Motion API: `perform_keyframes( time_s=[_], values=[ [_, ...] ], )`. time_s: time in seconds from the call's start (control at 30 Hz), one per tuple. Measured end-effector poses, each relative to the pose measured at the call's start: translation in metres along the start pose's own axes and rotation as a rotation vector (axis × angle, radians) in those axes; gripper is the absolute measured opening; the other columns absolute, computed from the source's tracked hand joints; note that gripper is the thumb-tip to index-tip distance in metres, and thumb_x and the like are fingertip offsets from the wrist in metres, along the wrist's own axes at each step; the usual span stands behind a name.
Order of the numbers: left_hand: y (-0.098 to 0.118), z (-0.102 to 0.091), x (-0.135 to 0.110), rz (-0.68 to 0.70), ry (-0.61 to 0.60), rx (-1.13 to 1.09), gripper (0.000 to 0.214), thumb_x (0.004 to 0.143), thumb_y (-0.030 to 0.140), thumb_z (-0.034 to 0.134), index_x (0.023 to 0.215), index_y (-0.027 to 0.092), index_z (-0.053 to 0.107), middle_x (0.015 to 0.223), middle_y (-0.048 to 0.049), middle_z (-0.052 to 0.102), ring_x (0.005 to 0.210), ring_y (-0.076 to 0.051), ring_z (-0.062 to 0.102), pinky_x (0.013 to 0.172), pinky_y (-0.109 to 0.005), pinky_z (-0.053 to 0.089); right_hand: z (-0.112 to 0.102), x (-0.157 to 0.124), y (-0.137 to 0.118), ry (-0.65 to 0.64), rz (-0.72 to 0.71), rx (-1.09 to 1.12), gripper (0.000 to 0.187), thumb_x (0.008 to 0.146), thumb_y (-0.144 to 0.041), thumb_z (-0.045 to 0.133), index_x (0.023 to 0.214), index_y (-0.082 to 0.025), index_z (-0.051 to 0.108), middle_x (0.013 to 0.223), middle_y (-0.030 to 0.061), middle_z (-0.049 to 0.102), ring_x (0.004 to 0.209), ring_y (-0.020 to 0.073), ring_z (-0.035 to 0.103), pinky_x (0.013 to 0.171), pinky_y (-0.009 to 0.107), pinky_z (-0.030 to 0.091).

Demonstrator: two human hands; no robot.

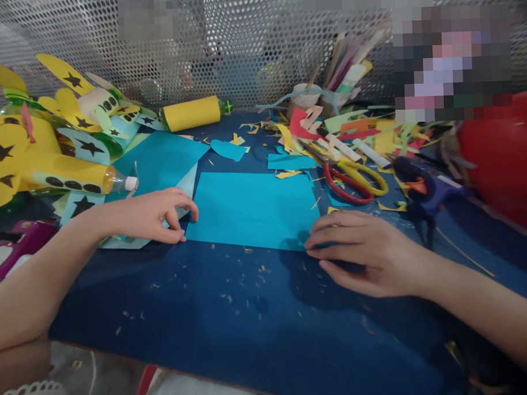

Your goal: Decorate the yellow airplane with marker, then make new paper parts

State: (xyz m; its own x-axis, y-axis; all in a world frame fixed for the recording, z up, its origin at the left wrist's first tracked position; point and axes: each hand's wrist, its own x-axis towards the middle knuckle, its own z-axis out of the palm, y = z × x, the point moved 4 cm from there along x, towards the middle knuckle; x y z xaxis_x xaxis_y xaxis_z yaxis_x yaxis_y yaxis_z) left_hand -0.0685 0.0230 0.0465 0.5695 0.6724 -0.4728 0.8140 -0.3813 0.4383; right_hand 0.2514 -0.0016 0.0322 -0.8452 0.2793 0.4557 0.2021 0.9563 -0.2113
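Note:
A rectangular sheet of bright blue paper (253, 209) lies flat on the dark blue table (233, 319). At its left edge is my left hand (162, 215), fingers curved and apart, with a fingertip by the near left corner. My right hand (364, 248) rests at the near right corner, its fingers spread and their tips on or close to the paper. Neither hand has the sheet lifted. Behind my left hand lies a larger blue sheet (158, 161). Scissors with red and yellow handles (353, 183) lie beyond my right hand.
Plastic bottles wrapped in yellow paper (68, 170) crowd the left, with a yellow-wrapped bottle (191, 113) farther back. Paper scraps (351, 128) are heaped at the back right. A purple glue gun (431, 186) and a red round object (504, 160) are at the right, before a perforated metal screen (241, 43).

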Motion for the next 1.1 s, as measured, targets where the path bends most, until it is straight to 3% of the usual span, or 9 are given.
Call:
perform_keyframes(
  time_s=[0.27, 0.43, 0.6, 0.67, 0.73, 0.77, 0.87, 0.97, 1.1],
  values=[
    [-0.008, 0.001, 0.004, -0.024, -0.019, -0.027, 0.023, 0.082, 0.047, 0.062, 0.073, 0.035, 0.08, 0.134, 0.0008, 0.058, 0.128, -0.034, 0.047, 0.08, -0.033, 0.055, -0.014, -0.001, 0.002, -0.111, 0.059, 0.031, 0.009, 0.081, -0.018, 0.062, 0.077, -0.02, 0.07, 0.076, 0.0041, 0.072, 0.085, 0.0215, 0.065, 0.076, 0.035, 0.055],
    [-0.009, 0.0, 0.004, -0.046, -0.02, -0.046, 0.025, 0.083, 0.049, 0.06, 0.076, 0.035, 0.08, 0.136, 0.0009, 0.057, 0.126, -0.033, 0.05, 0.077, -0.032, 0.055, -0.019, -0.006, 0.008, -0.213, 0.136, -0.018, 0.021, 0.082, -0.022, 0.062, 0.061, -0.021, 0.064, 0.071, 0.0036, 0.07, 0.084, 0.023, 0.066, 0.072, 0.036, 0.054],
    [0.002, -0.002, 0.003, -0.036, -0.066, 0.038, 0.03, 0.086, 0.048, 0.056, 0.078, 0.032, 0.08, 0.138, -0.0002, 0.055, 0.127, -0.032, 0.049, 0.075, -0.029, 0.054, -0.029, -0.01, 0.023, -0.063, 0.267, 0.019, 0.034, 0.089, -0.018, 0.054, 0.057, -0.023, 0.059, 0.061, 0.0021, 0.064, 0.069, 0.0177, 0.065, 0.067, 0.033, 0.053],
    [0.007, -0.005, 0.004, -0.024, -0.081, 0.079, 0.031, 0.086, 0.05, 0.056, 0.077, 0.032, 0.079, 0.137, -0.0003, 0.056, 0.125, -0.031, 0.05, 0.078, -0.029, 0.052, -0.027, -0.006, 0.028, 0.009, 0.358, 0.015, 0.027, 0.092, -0.024, 0.054, 0.068, -0.024, 0.067, 0.073, 0.0043, 0.069, 0.078, 0.02, 0.068, 0.075, 0.035, 0.054],
    [0.014, -0.01, 0.006, -0.006, -0.103, 0.135, 0.032, 0.086, 0.051, 0.057, 0.076, 0.031, 0.079, 0.134, -0.0013, 0.059, 0.122, -0.03, 0.052, 0.082, -0.03, 0.05, -0.017, 0.002, 0.031, -0.041, 0.466, -0.01, 0.02, 0.09, -0.036, 0.058, 0.1, -0.025, 0.072, 0.106, 0.0086, 0.071, 0.098, 0.0255, 0.067, 0.086, 0.04, 0.054],
    [0.018, -0.013, 0.007, 0.007, -0.122, 0.167, 0.032, 0.086, 0.052, 0.056, 0.077, 0.03, 0.079, 0.131, -0.0019, 0.061, 0.12, -0.029, 0.054, 0.084, -0.03, 0.048, -0.009, 0.007, 0.032, -0.089, 0.507, -0.024, 0.033, 0.088, -0.042, 0.061, 0.115, -0.024, 0.068, 0.119, 0.0104, 0.068, 0.107, 0.0286, 0.065, 0.089, 0.042, 0.053],
    [0.03, -0.025, 0.016, 0.025, -0.174, 0.231, 0.033, 0.088, 0.054, 0.054, 0.095, 0.033, 0.078, 0.124, -0.0018, 0.066, 0.113, -0.025, 0.059, 0.088, -0.029, 0.046, 0.014, 0.024, 0.029, -0.214, 0.578, 0.018, 0.053, 0.082, -0.052, 0.065, 0.126, -0.023, 0.063, 0.113, 0.0107, 0.07, 0.105, 0.0304, 0.065, 0.088, 0.045, 0.052],
    [0.042, -0.045, 0.03, 0.024, -0.099, 0.218, 0.037, 0.09, 0.055, 0.051, 0.114, 0.035, 0.071, 0.126, 0.0002, 0.065, 0.111, -0.023, 0.061, 0.087, -0.027, 0.046, 0.028, 0.039, 0.025, -0.228, 0.593, 0.105, 0.053, 0.079, -0.05, 0.07, 0.123, -0.021, 0.065, 0.103, 0.0101, 0.071, 0.096, 0.027, 0.066, 0.081, 0.038, 0.052],
    [0.045, -0.068, 0.05, 0.099, 0.114, 0.039, 0.041, 0.092, 0.052, 0.049, 0.12, 0.03, 0.067, 0.125, 0.0005, 0.067, 0.115, -0.022, 0.061, 0.092, -0.028, 0.046, 0.025, 0.044, 0.019, -0.22, 0.59, 0.275, 0.024, 0.08, -0.035, 0.07, 0.099, -0.019, 0.071, 0.095, 0.0065, 0.071, 0.086, 0.0207, 0.066, 0.074, 0.03, 0.049]
  ],
)
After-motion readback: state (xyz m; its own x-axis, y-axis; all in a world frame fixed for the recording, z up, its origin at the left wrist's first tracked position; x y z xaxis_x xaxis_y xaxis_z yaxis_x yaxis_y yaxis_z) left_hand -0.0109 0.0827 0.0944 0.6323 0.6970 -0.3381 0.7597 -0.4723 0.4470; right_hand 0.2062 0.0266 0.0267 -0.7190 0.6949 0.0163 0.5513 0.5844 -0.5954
